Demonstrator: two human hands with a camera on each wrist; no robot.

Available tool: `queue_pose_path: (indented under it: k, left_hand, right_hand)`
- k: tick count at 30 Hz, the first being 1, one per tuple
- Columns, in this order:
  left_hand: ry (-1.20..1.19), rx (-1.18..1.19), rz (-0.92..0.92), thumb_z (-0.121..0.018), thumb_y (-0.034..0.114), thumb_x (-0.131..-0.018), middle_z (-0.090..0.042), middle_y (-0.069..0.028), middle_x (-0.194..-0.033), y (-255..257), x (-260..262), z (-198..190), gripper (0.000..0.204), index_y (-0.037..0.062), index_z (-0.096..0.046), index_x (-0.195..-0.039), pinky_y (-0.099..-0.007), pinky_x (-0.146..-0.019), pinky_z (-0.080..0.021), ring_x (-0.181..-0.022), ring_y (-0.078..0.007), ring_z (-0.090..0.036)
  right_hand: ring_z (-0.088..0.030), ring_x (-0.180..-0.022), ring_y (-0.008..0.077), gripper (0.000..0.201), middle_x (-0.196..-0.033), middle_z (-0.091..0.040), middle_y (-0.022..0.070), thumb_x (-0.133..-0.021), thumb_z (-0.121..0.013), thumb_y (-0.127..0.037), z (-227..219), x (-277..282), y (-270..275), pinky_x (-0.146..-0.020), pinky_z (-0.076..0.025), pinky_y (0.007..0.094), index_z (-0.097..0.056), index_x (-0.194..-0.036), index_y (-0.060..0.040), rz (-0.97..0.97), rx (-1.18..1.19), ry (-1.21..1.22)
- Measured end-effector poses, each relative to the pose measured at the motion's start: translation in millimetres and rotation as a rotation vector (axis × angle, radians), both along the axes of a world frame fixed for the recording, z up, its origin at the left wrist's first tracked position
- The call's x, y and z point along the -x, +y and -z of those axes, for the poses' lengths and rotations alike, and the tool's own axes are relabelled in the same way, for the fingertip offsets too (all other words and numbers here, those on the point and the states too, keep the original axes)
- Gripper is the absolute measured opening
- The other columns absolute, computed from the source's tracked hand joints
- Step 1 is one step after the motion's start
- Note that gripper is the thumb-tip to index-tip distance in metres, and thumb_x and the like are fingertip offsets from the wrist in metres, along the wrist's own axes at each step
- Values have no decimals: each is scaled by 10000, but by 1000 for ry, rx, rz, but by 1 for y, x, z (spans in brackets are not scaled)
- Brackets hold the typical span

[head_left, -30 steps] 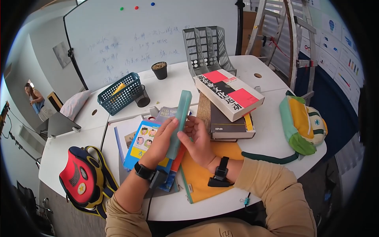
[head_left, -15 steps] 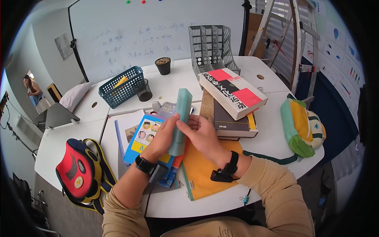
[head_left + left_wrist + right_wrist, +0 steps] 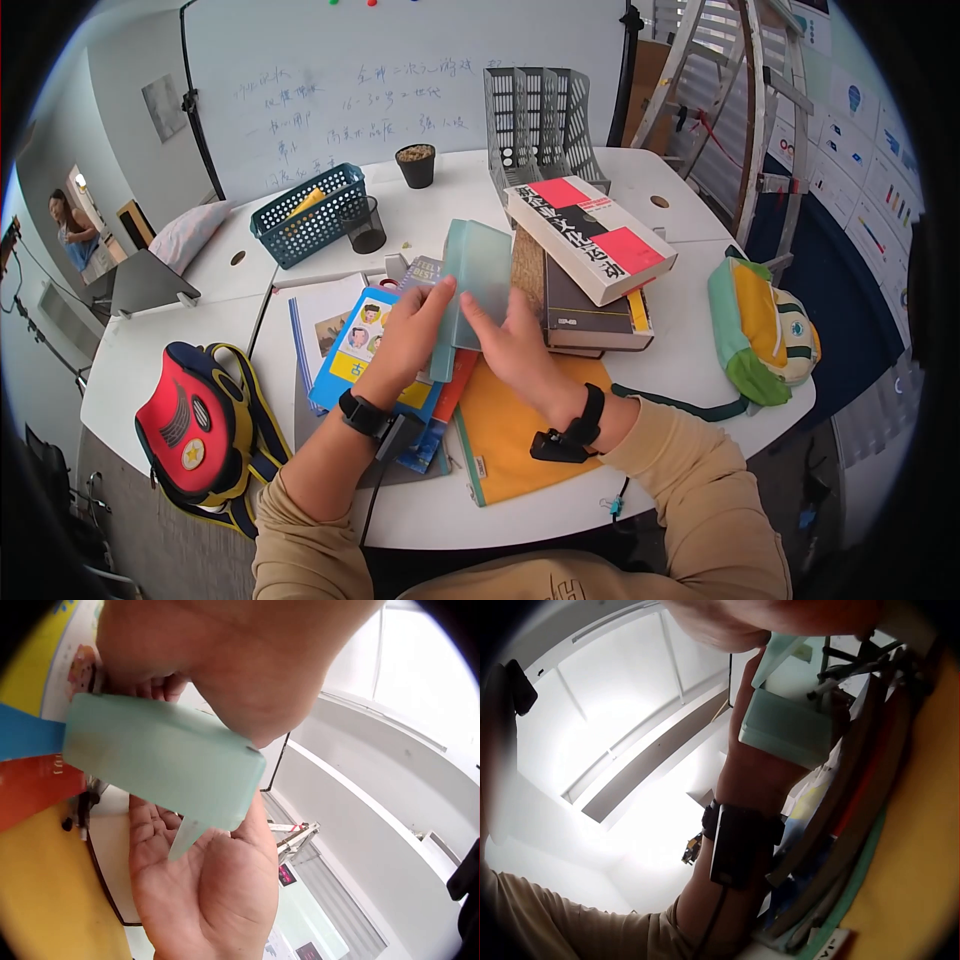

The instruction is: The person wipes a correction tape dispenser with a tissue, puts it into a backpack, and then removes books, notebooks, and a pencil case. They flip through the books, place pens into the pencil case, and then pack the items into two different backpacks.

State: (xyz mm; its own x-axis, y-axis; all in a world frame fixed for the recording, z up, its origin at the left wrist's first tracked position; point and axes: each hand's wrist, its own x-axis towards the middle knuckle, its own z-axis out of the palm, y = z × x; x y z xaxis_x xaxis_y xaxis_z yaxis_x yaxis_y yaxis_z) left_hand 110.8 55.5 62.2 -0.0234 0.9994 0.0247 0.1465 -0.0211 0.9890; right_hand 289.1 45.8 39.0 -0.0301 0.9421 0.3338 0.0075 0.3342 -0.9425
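Observation:
A translucent teal plastic pencil case [image 3: 453,245] is held up over the papers, its lid [image 3: 486,275] swung out to the right. My left hand [image 3: 412,335] grips the body along its left side, thumb on top. On the other side, my right hand [image 3: 520,350] holds the lid, thumb against its near face and the other fingers hidden behind. In the left wrist view the lid stands out from the case body [image 3: 161,757], above my right palm [image 3: 195,892]. The right wrist view shows a gap between the case's end [image 3: 784,727] and the lid.
Below lie a blue booklet [image 3: 352,350] and a yellow zip folder [image 3: 525,425]. Thick books [image 3: 595,240] are stacked on the right, beside a green-yellow bag [image 3: 755,330]. A red backpack [image 3: 190,430], teal basket [image 3: 310,225], black mesh cup [image 3: 364,228] and grey file rack [image 3: 540,125] surround them.
The pencil case was closed in both earlier frames; now its lid has opened to the right. My right hand has shifted slightly right with it, while the left keeps its grip.

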Motion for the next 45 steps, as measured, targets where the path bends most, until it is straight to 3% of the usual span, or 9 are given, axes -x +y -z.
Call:
queue_pose_path:
  k: [6, 9, 15, 20, 24, 31, 35, 39, 45]
  left_hand:
    - [-280, 69, 36, -683, 626, -1127, -758, -77, -1055, -4, 6, -27, 688, -37, -748, -1300, -292, -751, -561, -892, -148, -706]
    - [-337, 176, 130, -566, 632, -1177, -766, -95, -1224, -4, 15, -38, 657, 41, -724, -1416, -346, -922, -604, -1078, -187, -739]
    - [-677, 191, 173, -519, 600, -1189, -774, -93, -1206, -4, 38, -56, 602, 86, -717, -1435, -387, -935, -624, -1078, -208, -757]
    - [-806, 116, 237, -638, 567, -1139, -774, -163, -1274, -2, 66, -73, 673, -35, -698, -1434, -408, -982, -640, -1145, -266, -763]
    - [-540, 50, 62, -816, 314, -1064, -784, -176, -1358, -11, 83, -90, 632, -74, -651, -1535, -430, -1070, -643, -1207, -278, -772]
    - [-527, -121, -73, -738, 242, -1098, -805, -185, -1352, -11, 148, -102, 519, -95, -659, -1485, -387, -1076, -639, -1197, -262, -790]
    - [-354, -145, -441, -735, 211, -1088, -799, -241, -1294, -4, 193, -80, 509, -110, -627, -1468, -446, -913, -693, -1087, -321, -810]
    - [352, -82, -714, -845, 262, -983, -791, -293, -1252, -14, 255, -25, 699, -155, -574, -1473, -473, -885, -689, -1084, -358, -824]
    - [983, 271, -536, -888, 282, -971, -747, -403, -1294, -9, 312, 44, 751, -181, -539, -1447, -544, -950, -660, -1145, -549, -790]
  right_hand:
    - [-658, -1337, 245, 519, -1450, -713, 148, -1295, -405, -363, -14, -5, -3, -1180, -488, 380, -629, -1508, 55, -175, -87, 288]
    - [-623, -1383, 223, 531, -1483, -688, 122, -1298, -395, -378, 2, -1, 6, -1257, -440, 386, -621, -1547, 32, -84, -137, 326]
    - [-595, -1400, 195, 460, -1503, -669, 129, -1295, -398, -354, -6, -6, -7, -1288, -409, 393, -613, -1506, -6, -69, -205, 294]
    - [-607, -1350, 174, 345, -1485, -683, 120, -1280, -432, -287, 4, -8, -5, -1226, -442, 367, -613, -1428, -32, -58, -270, 255]
    - [-629, -1318, 168, 322, -1436, -702, 112, -1276, -448, -275, 9, -9, -2, -1184, -465, 355, -630, -1387, -34, -58, -264, 234]
    - [-663, -1235, 143, 253, -1344, -729, 82, -1261, -494, -229, 16, -9, 0, -1072, -504, 324, -646, -1338, -42, -97, -252, 211]
    - [-659, -1210, 119, 191, -1334, -727, 68, -1240, -542, -170, 18, -8, 2, -1050, -509, 313, -637, -1350, -46, -135, -231, 224]
    - [-656, -1207, 123, 176, -1330, -725, 62, -1231, -546, -141, 19, -9, 2, -1054, -511, 314, -634, -1351, -46, -144, -206, 246]
    - [-653, -1190, 125, 163, -1312, -716, 60, -1208, -577, -92, 24, -7, 4, -1057, -518, 312, -622, -1357, -42, -166, -193, 275]
